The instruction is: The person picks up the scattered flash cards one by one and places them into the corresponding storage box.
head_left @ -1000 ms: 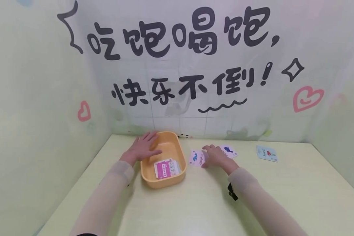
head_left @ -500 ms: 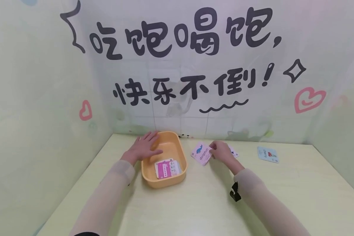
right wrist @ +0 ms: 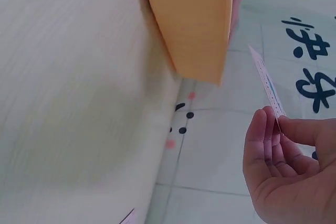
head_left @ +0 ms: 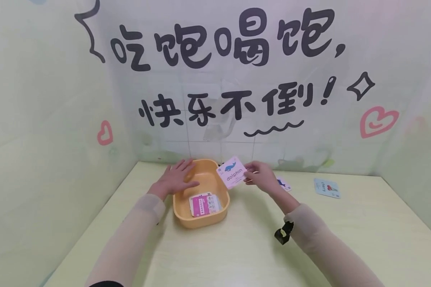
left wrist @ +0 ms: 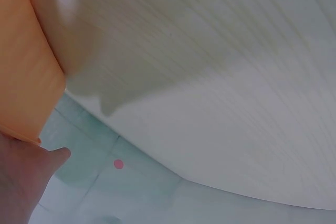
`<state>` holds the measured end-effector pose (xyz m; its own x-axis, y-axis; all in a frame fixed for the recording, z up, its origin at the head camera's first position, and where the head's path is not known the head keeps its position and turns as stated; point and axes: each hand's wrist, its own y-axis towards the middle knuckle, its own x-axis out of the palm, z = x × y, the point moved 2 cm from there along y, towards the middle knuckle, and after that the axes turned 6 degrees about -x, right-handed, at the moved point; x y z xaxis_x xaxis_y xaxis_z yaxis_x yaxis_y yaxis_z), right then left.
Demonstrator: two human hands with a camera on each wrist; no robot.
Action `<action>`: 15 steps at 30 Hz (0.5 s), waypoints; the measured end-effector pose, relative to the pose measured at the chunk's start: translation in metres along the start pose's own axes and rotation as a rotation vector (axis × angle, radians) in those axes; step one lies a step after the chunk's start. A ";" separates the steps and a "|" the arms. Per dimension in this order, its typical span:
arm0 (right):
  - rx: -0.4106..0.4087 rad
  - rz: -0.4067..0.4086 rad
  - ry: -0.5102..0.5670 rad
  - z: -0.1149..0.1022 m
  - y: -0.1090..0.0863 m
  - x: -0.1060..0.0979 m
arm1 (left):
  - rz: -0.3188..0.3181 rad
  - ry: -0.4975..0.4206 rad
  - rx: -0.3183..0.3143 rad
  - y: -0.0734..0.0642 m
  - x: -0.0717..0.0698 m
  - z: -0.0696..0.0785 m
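Note:
My right hand point(head_left: 263, 177) pinches a pink dolphin card point(head_left: 232, 172) between thumb and fingers, raised above the table beside the bin. In the right wrist view the card point(right wrist: 266, 82) shows nearly edge-on, with the thumb on one side. An orange plastic bin point(head_left: 220, 199) stands at the table's back, left of that hand. Over its left rim rests my left hand point(head_left: 174, 179), fingers spread. Inside the bin lie several cards point(head_left: 204, 204), the top one pink and white. In the left wrist view only part of the left hand point(left wrist: 26, 174) shows against the bin's wall point(left wrist: 29, 61).
Partly behind the right wrist, another pink card point(head_left: 283, 184) with a dark blue animal lies on the table. A light blue cherry card point(head_left: 327, 188) lies farther right. A printed wall point(head_left: 219, 139) closes off the table's back edge, with side walls left and right.
The right hand took hold of the dolphin card on the table, lifted it and moved it left toward the bin. The left hand stayed on the rim.

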<state>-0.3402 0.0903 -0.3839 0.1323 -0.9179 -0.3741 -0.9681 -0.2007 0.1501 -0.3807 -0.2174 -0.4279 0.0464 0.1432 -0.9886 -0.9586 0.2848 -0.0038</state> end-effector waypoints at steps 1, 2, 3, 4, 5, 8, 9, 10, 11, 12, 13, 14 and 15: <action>-0.003 -0.020 0.004 -0.003 -0.001 0.004 | -0.002 -0.002 -0.002 0.000 0.000 0.000; -0.006 -0.043 0.007 -0.006 -0.002 0.007 | -0.004 -0.002 -0.004 0.000 0.000 0.001; -0.008 -0.064 0.010 -0.008 -0.004 0.011 | -0.007 -0.003 -0.008 0.001 0.000 0.001; -0.008 -0.086 0.011 -0.010 -0.005 0.015 | -0.010 -0.004 -0.012 0.001 0.000 0.001; -0.008 -0.108 0.009 -0.011 -0.007 0.019 | -0.013 -0.010 -0.015 0.001 0.000 0.001; -0.003 -0.175 -0.008 -0.013 -0.012 0.030 | -0.020 -0.015 -0.024 0.001 -0.001 0.001; 0.004 -0.192 -0.015 -0.014 -0.014 0.033 | -0.022 -0.015 -0.027 0.001 -0.001 0.001; 0.010 -0.211 -0.022 -0.014 -0.015 0.036 | -0.023 -0.014 -0.027 0.001 -0.001 0.001; 0.015 -0.230 -0.030 -0.015 -0.017 0.040 | -0.025 -0.017 -0.027 0.001 -0.001 0.001; 0.017 -0.249 -0.036 -0.015 -0.018 0.042 | -0.027 -0.016 -0.027 0.001 -0.001 0.001; 0.017 -0.265 -0.043 -0.016 -0.020 0.045 | -0.029 -0.014 -0.027 0.001 -0.002 0.001; 0.023 -0.278 -0.047 -0.017 -0.021 0.047 | -0.026 -0.013 -0.025 0.000 -0.002 0.001; 0.029 -0.290 -0.053 -0.018 -0.022 0.049 | -0.025 -0.012 -0.022 0.000 -0.002 0.001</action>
<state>-0.3089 0.0436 -0.3888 0.3935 -0.8045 -0.4448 -0.8973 -0.4414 0.0044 -0.3802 -0.2164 -0.4256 0.0739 0.1480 -0.9862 -0.9630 0.2677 -0.0320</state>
